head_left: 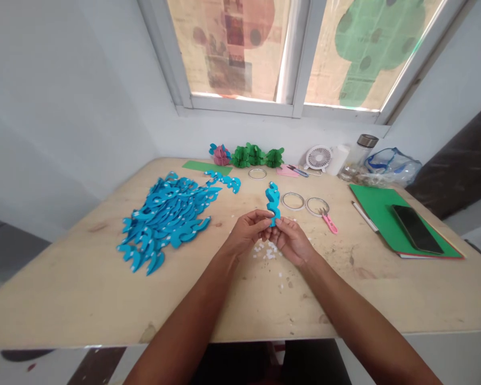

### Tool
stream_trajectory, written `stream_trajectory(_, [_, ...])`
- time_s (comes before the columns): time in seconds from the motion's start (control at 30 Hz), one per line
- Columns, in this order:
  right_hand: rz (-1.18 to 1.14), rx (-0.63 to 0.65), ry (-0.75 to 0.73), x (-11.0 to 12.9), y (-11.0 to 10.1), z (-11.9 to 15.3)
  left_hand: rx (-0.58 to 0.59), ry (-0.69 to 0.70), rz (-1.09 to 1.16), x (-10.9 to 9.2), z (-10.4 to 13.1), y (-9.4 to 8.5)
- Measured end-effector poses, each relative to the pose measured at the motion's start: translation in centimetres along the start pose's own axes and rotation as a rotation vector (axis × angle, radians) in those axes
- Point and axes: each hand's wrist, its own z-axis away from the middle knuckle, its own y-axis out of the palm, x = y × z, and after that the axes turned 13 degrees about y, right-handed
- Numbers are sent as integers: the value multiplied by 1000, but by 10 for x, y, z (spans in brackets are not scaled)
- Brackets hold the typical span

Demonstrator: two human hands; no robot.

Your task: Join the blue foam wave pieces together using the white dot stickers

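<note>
A wavy blue piece (272,199) stands upright between my two hands at the middle of the table. My left hand (249,229) pinches its lower end from the left, and my right hand (292,239) pinches the same end from the right. Small white scraps (269,251) lie on the table just under and around my fingers. To the left is a large heap of similar blue pieces with white spots (168,211). A few more blue pieces (228,182) lie behind it.
Rolls of tape (293,201) and pink-handled snips (329,222) lie right of my hands. A phone (417,229) rests on green sheets (379,206). Green paper shapes (254,155), a small fan (319,158) and a bottle (361,152) line the table's back.
</note>
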Motion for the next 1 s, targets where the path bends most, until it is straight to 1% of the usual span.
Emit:
stream_trajectory(0.1, [17,30,-10,2,3,3,3,22,-12,-1,0,2])
stream_trajectory(0.23, [53,17,-17,5,6,5,1,45,-39,-4,1,5])
stream_trajectory(0.47, [-15,47,-1,4,5,4,-15,74,-71,-10,3,9])
stream_trajectory(0.57, [-25,67,-13,5,6,5,22,77,-37,-12,4,10])
stream_trajectory(0.73, [-100,174,-2,7,4,7,115,84,3,-16,7,9])
stream_trajectory(0.83, [-118,210,5,7,3,6,121,80,-23,-17,8,9])
stream_trajectory(1.0, [-115,222,1,5,2,6,110,102,-89,-17,7,10])
